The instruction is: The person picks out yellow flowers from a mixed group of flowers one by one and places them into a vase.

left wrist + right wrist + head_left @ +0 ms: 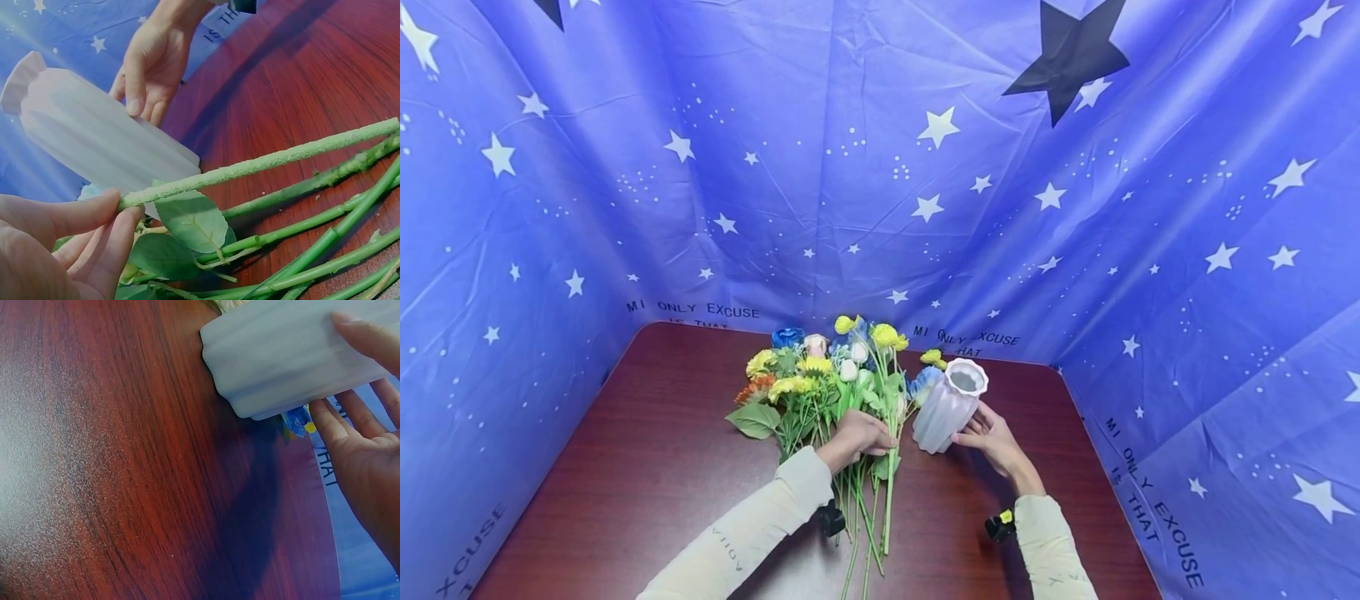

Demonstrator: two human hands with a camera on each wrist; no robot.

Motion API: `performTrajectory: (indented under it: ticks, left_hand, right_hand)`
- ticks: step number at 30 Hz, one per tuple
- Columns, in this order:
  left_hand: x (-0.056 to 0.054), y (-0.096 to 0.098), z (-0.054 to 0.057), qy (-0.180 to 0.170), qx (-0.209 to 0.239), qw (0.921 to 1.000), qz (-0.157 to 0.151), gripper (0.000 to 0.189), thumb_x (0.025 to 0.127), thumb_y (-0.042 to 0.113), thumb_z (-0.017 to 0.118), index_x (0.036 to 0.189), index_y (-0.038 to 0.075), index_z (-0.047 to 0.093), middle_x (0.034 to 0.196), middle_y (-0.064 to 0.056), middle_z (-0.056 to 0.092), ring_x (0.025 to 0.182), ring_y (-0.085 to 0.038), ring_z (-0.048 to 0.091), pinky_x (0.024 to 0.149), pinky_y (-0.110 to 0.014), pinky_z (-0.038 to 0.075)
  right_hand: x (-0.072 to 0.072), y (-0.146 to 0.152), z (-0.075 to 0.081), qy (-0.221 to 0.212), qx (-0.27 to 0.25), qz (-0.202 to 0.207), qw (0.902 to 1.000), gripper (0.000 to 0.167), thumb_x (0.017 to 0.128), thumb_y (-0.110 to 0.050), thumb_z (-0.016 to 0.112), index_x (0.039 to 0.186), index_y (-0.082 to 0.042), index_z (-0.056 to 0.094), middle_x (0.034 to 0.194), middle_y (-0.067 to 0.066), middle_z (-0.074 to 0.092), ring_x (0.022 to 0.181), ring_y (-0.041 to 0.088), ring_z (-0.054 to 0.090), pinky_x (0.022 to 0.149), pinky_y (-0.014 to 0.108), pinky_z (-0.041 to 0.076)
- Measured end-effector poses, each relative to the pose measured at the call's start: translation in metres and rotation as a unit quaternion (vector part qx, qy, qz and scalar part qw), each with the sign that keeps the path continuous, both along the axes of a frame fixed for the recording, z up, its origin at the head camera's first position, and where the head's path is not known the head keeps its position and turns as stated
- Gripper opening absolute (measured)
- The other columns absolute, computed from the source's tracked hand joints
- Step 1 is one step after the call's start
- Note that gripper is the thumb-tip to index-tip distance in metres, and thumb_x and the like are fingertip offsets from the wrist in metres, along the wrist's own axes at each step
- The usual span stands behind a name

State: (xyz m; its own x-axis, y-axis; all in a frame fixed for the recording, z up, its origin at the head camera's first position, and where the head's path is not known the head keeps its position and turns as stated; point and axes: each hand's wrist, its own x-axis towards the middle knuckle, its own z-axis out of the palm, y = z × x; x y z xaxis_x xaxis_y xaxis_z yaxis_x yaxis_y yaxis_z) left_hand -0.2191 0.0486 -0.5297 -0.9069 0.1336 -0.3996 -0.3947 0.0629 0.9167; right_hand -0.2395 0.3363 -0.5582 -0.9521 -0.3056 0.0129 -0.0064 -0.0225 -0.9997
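Observation:
My left hand [859, 437] pinches a thick green flower stem [269, 162] between thumb and fingertips. Under that stem, more green stems [300, 255] and leaves [190, 226] cross the view. A pale, wavy-ribbed vase [936, 417] with a scalloped rim leans in my right hand [996, 446], its mouth up and to the right in the head view. The right thumb [362, 334] lies along one side of the vase, with the fingers under the other. Yellow, white, blue and orange flowers [790, 385] lie bunched beyond and left of my left hand.
Behind the vase lies a blue flower [925, 383] with a yellow one [933, 358]. The dark red wooden table [662, 450] is enclosed by blue star-printed cloth [820, 167] at the back and both sides.

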Motion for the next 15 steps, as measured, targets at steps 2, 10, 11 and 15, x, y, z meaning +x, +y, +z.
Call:
performTrajectory:
  ticks: [2, 10, 11, 15]
  left_hand:
    - [0.0001, -0.0008, 0.0016, -0.003, 0.006, 1.0, -0.002, 0.019, 0.078, -0.006, 0.083, 0.096, -0.007, 0.075, 0.083, -0.015, 0.077, 0.058, -0.012, 0.072, 0.061, -0.022, 0.064]
    - [0.0001, -0.0012, 0.0077, -0.012, 0.028, 0.9995, -0.006, 0.018, 0.079, -0.005, 0.083, 0.095, -0.005, 0.075, 0.083, -0.015, 0.077, 0.059, -0.011, 0.072, 0.061, -0.021, 0.064]
    - [-0.0005, -0.0014, 0.0079, -0.014, 0.031, 0.9994, -0.006, 0.018, 0.079, -0.005, 0.083, 0.095, -0.005, 0.075, 0.083, -0.015, 0.077, 0.059, -0.011, 0.072, 0.061, -0.021, 0.064]
    - [-0.0025, -0.0027, 0.0078, -0.022, 0.041, 0.9988, -0.014, 0.018, 0.078, -0.006, 0.083, 0.095, -0.005, 0.075, 0.082, -0.015, 0.077, 0.061, -0.013, 0.074, 0.06, -0.022, 0.064]
  right_hand:
    - [-0.0002, 0.0, 0.0001, 0.003, -0.001, 0.002, 1.0, 0.083, 0.079, 0.018, 0.072, 0.151, 0.005, 0.034, 0.129, -0.012, 0.063, 0.121, 0.0, 0.062, 0.102, 0.018, 0.054]
    - [-0.0016, 0.0009, -0.0007, 0.003, -0.001, 0.005, 1.0, 0.08, 0.08, 0.02, 0.069, 0.151, 0.005, 0.034, 0.128, -0.013, 0.065, 0.121, 0.001, 0.062, 0.102, 0.018, 0.055]
    - [-0.0017, 0.001, -0.0008, 0.001, 0.0, 0.004, 1.0, 0.08, 0.08, 0.021, 0.069, 0.151, 0.005, 0.033, 0.127, -0.013, 0.065, 0.121, 0.001, 0.062, 0.102, 0.018, 0.055]
    - [-0.0028, 0.0013, -0.001, -0.008, 0.009, 0.001, 0.9999, 0.083, 0.08, 0.021, 0.069, 0.152, 0.007, 0.03, 0.128, -0.014, 0.064, 0.121, 0.0, 0.062, 0.102, 0.018, 0.054]
